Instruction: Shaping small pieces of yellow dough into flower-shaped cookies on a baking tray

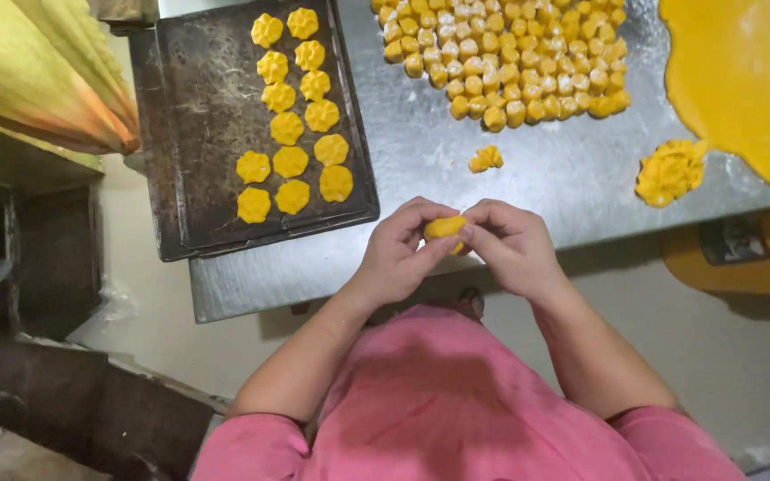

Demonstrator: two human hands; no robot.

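My left hand (396, 252) and right hand (511, 245) pinching one small yellow dough ball (444, 228) between fingertips, above the steel table (421, 160), dark baking tray (198, 134) beside.

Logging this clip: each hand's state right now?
Left hand: closed on the dough piece.
Right hand: closed on the same dough piece.

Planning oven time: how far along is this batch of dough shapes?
Done: thirteen flower-shaped pieces lie on the dark tray. In hand: both hands, left and right, pinch one dough piece. Left: a big pile of small lumps, and much of the tray is bare.
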